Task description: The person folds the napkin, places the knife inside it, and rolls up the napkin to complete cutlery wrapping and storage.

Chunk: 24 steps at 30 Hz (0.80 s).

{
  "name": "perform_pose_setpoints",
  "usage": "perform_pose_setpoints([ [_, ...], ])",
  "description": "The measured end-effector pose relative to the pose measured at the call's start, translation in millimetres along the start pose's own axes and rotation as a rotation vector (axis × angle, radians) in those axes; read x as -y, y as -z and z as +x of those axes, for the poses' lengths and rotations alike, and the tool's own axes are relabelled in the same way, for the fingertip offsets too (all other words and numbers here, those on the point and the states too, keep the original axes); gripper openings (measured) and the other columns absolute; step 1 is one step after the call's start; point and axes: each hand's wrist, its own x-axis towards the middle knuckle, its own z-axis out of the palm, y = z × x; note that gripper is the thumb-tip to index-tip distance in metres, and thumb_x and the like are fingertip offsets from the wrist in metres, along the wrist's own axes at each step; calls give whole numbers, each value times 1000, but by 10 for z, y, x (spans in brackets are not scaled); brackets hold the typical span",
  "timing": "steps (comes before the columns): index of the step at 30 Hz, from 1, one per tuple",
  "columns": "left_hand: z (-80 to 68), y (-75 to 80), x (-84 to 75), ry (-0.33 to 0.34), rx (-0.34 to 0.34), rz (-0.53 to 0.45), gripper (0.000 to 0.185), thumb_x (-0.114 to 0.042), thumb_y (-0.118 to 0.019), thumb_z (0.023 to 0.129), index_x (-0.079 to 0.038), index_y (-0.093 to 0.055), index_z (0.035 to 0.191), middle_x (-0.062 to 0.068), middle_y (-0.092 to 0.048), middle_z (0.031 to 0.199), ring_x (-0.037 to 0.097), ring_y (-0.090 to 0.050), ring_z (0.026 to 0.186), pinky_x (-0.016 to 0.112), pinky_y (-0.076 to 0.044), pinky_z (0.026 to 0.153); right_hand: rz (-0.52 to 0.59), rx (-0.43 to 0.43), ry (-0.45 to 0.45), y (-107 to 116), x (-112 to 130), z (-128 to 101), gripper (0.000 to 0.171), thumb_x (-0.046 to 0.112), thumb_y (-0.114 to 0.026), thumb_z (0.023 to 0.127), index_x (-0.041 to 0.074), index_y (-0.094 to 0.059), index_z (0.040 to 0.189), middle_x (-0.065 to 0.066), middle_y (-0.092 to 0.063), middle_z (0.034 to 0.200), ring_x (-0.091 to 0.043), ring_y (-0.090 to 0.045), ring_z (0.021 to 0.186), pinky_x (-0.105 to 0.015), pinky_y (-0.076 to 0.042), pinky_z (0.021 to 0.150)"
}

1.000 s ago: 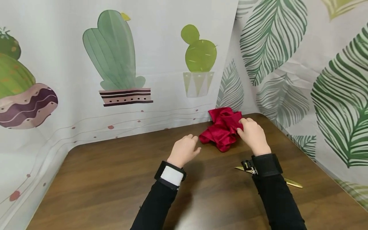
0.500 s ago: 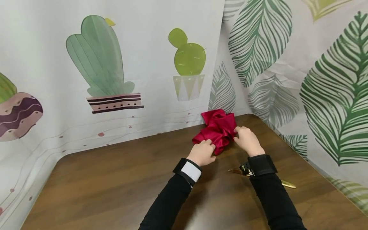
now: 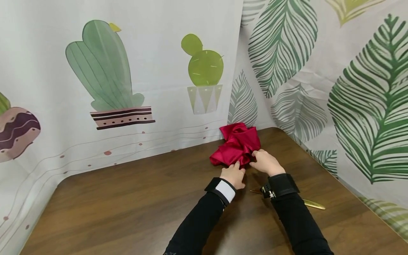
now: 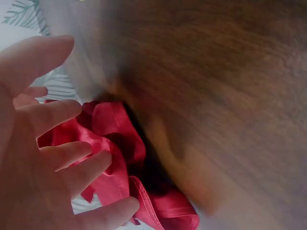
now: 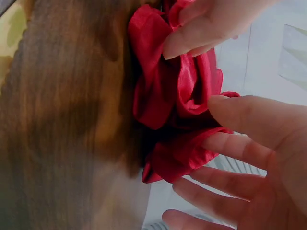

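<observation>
A crumpled red satin cloth (image 3: pixel 236 145) lies at the far right corner of the table, against the wall hanging. My left hand (image 3: pixel 233 176) is at its near edge, fingers loosely spread; in the left wrist view the fingertips (image 4: pixel 103 160) overlap the red folds. To the right, my right hand (image 3: pixel 267 163) reaches the cloth's near right side. In the right wrist view its thumb and fingers are apart, with the index finger against a fold. The right wrist view also has my left hand's fingers over the cloth at the top.
A slim gold-coloured object (image 3: pixel 313 204) lies on the brown wooden table (image 3: pixel 134 198), partly hidden under the right forearm. Behind stand a cactus-print hanging (image 3: pixel 165 71) and a leaf-print one (image 3: pixel 325 71), meeting near the cloth.
My left hand has moved right, to the cloth's near edge. The right hand has come slightly nearer to me along the cloth's right side. The head view has shifted a little rightward.
</observation>
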Motion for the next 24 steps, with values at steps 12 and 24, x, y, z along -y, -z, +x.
perform_pose_setpoints([
  [12,-79,-41,209,-36,-15,-111,52,-40,-59,79,-15,-50,124,4,-46,121,21,-50,101,33,-46,73,33,-65,75,1,85,-4,26,5,-53,82,-13,-57,101,-25,-54,102,-37,-53,96,-43,-42,80],
  [24,-177,90,385,32,-490,-393,39,-30,-60,81,-5,-53,110,8,-55,103,20,-55,92,28,-48,69,90,-280,156,96,435,-35,31,2,-51,82,-15,-54,108,-26,-49,112,-35,-49,103,-43,-41,84],
])
